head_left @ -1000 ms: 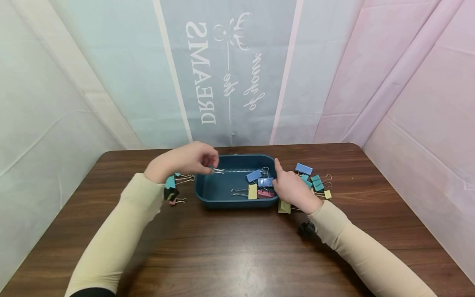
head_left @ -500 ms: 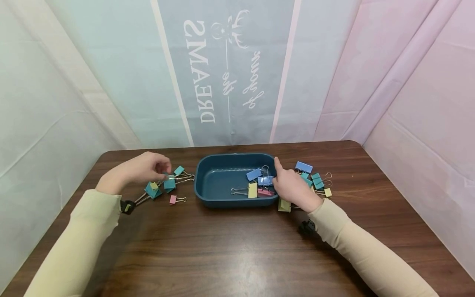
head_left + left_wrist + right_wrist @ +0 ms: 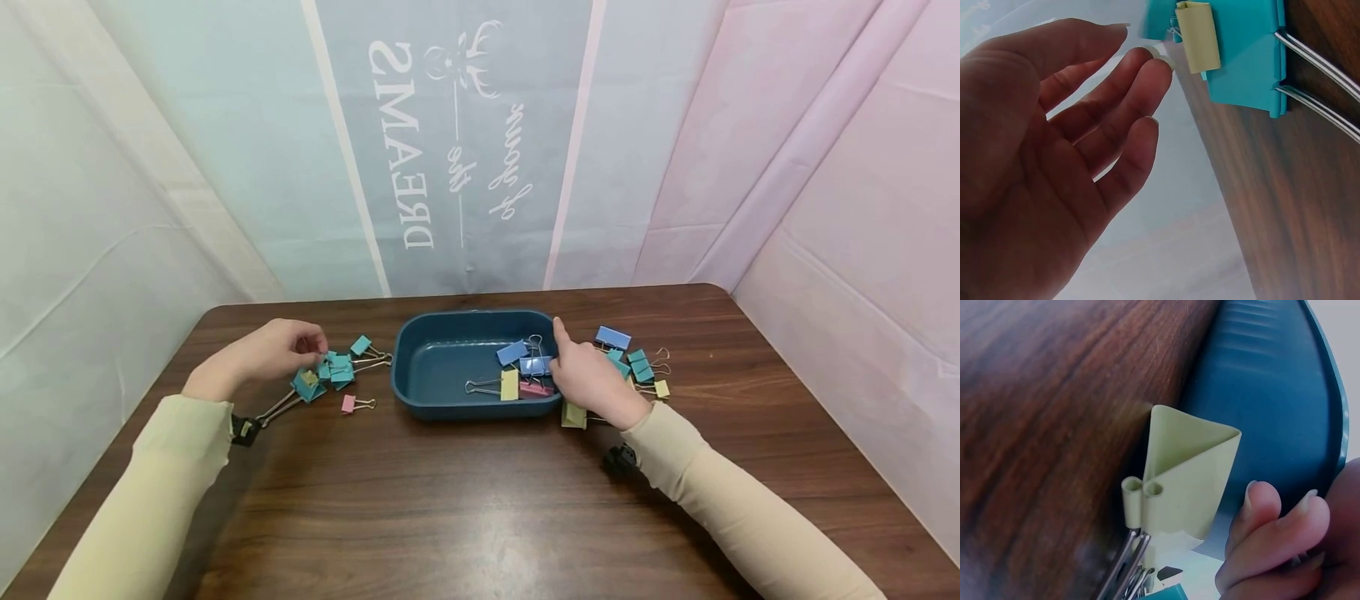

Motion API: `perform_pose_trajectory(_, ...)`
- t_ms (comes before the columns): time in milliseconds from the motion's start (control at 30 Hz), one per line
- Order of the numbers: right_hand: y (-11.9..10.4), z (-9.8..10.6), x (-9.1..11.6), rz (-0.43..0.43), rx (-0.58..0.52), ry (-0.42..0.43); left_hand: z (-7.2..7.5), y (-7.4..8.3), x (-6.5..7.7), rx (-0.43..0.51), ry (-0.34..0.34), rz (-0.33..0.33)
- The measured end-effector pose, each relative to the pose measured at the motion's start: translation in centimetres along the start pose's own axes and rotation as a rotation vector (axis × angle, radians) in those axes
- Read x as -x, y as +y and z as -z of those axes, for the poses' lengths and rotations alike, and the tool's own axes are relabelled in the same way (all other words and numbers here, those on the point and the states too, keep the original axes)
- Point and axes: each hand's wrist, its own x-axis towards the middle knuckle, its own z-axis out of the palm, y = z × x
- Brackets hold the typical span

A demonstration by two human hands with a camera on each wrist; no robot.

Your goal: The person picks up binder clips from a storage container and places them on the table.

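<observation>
In the head view, my left hand (image 3: 273,348) hovers over a group of binder clips at the left. In the left wrist view its fingers are loosely bent with nothing between them, thumb apart from the other fingers. Just past the fingertips sit a large teal binder clip (image 3: 1244,59) and a small yellow binder clip (image 3: 1199,37); a blurred teal piece (image 3: 1159,22) shows beside them. My right hand (image 3: 592,379) holds the right end of the dark blue plastic tray (image 3: 450,412), index finger straight along its rim, thumb inside, the other fingers curled outside.
Inside the tray lie blue binder clips (image 3: 513,353), a yellow clip (image 3: 510,385) and a pink clip (image 3: 536,390). A small pink clip (image 3: 348,404) lies left of it. Right of the tray are several more clips, including a blue one (image 3: 612,337) and an olive-yellow one (image 3: 1191,462).
My left hand has moved from over the tray, where it held a small clip with silver handles, leftward to the left group. Another teal piece now lies there. The right hand stays in place.
</observation>
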Motion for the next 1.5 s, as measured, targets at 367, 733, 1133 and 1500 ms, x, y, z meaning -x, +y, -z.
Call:
perform_pose_trajectory(367, 0.0, -0.1, -0.1, -0.003, -0.005, 0.003, 0.3, 2.4, -1.0, 0.012, 0.007, -0.037)
perform_pose_trajectory(733, 0.1, -0.1, -0.1, -0.002, -0.004, -0.003, 0.4, 10.3, -5.5, -0.060, -0.056, -0.232)
perform_pose_trajectory(1133, -0.2, -0.1, -0.1, -0.011, -0.010, -0.006, -0.8, 16.5, -11.2, 0.012, -0.064, -0.383)
perform_pose_trajectory(1500, 0.0, -0.1, -0.3, -0.021, -0.015, -0.021, -4.8, 18.0, -15.1, 0.106, -0.103, -0.456)
